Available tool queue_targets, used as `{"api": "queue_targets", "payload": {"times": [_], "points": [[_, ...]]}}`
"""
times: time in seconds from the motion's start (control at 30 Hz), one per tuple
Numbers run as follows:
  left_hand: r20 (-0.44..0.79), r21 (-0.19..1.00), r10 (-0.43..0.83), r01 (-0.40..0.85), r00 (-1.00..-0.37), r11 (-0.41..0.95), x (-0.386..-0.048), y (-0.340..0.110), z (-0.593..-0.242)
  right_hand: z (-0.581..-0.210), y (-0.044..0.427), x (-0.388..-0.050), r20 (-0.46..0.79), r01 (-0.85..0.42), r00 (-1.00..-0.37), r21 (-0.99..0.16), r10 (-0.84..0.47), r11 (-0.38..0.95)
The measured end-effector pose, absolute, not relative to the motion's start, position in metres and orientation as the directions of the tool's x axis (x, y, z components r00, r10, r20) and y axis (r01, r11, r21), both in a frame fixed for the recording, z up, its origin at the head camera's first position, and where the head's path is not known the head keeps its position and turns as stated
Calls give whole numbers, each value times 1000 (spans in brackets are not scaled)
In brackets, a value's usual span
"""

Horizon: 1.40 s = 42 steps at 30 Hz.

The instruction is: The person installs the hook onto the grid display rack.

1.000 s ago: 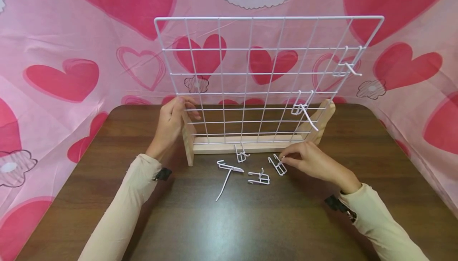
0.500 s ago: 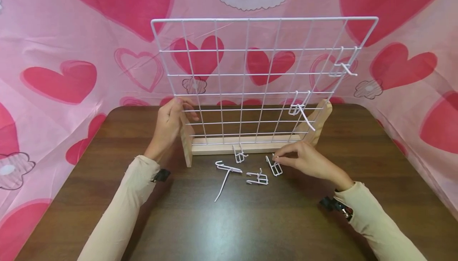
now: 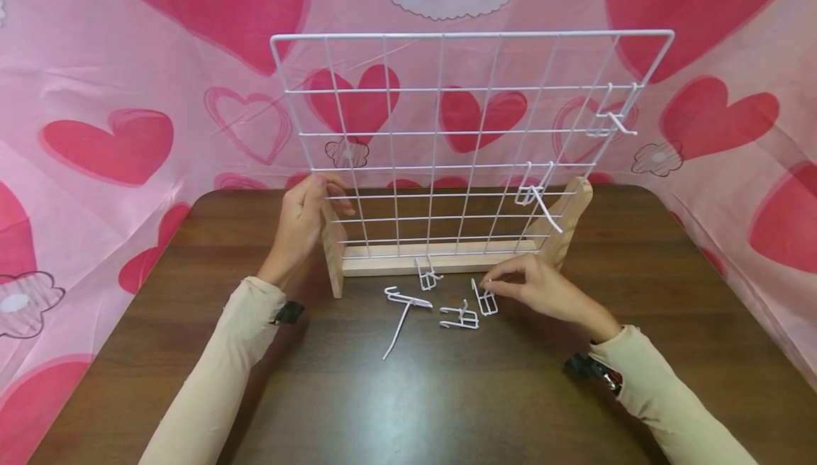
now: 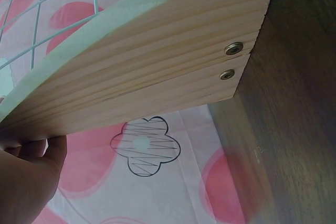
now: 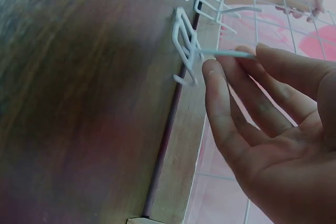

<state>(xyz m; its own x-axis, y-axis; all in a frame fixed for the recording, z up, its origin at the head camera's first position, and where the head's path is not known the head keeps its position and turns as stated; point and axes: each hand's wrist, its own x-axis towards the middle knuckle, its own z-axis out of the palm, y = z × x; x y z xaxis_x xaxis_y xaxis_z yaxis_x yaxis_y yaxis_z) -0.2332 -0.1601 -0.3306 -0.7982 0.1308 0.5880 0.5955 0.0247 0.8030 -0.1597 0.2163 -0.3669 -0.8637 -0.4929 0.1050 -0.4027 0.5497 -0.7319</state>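
A white wire grid (image 3: 472, 34) stands upright in a wooden base (image 3: 383, 266) with two side panels. My left hand (image 3: 298, 217) grips the top of the left side panel (image 3: 332, 263), some fingers behind the grid. In the left wrist view the fingers (image 4: 56, 150) curl around that panel's edge. My right hand (image 3: 542, 288) is low at the right, before the base. Its thumb and fingers pinch the prong of a white wire grid hook (image 3: 488, 305), whose frame is at the tabletop; the right wrist view shows the prong (image 5: 231, 53) reaching the thumb tip.
Three more hooks lie on the brown table (image 3: 408, 408): a left hook (image 3: 403, 309), a middle hook (image 3: 461, 317) and one by the base, a small hook (image 3: 428, 279). An upper hook (image 3: 609, 121) and a lower hook (image 3: 536, 199) hang on the grid's right. Pink heart-print cloth (image 3: 102, 47) surrounds the table.
My right hand has shifted a little to the left, and the hook it pinches has moved and turned slightly with it. The left hand keeps its hold on the side panel.
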Motion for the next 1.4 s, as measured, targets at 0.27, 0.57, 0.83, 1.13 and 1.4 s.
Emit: {"api": "queue_targets", "payload": {"times": [0.27, 0.57, 0.83, 1.13, 1.4], "points": [[584, 804, 145, 593, -799, 30, -234, -160, -331, -373, 217, -161, 55, -376, -845, -768, -532, 519], [601, 792, 132, 610, -788, 33, -235, -160, -331, -369, 219, -162, 26, -299, -849, -846, -527, 440], [599, 792, 130, 608, -790, 49, -234, -160, -330, -361, 219, -160, 93, -322, -861, -860, -500, 395], [593, 799, 121, 600, -796, 34, -232, -159, -331, -351, 225, -160, 196, -391, -866, -838, -459, 380], [598, 795, 123, 605, -792, 34, -232, -158, -330, -339, 233, -157, 242, -403, -886, -826, -396, 395]]}}
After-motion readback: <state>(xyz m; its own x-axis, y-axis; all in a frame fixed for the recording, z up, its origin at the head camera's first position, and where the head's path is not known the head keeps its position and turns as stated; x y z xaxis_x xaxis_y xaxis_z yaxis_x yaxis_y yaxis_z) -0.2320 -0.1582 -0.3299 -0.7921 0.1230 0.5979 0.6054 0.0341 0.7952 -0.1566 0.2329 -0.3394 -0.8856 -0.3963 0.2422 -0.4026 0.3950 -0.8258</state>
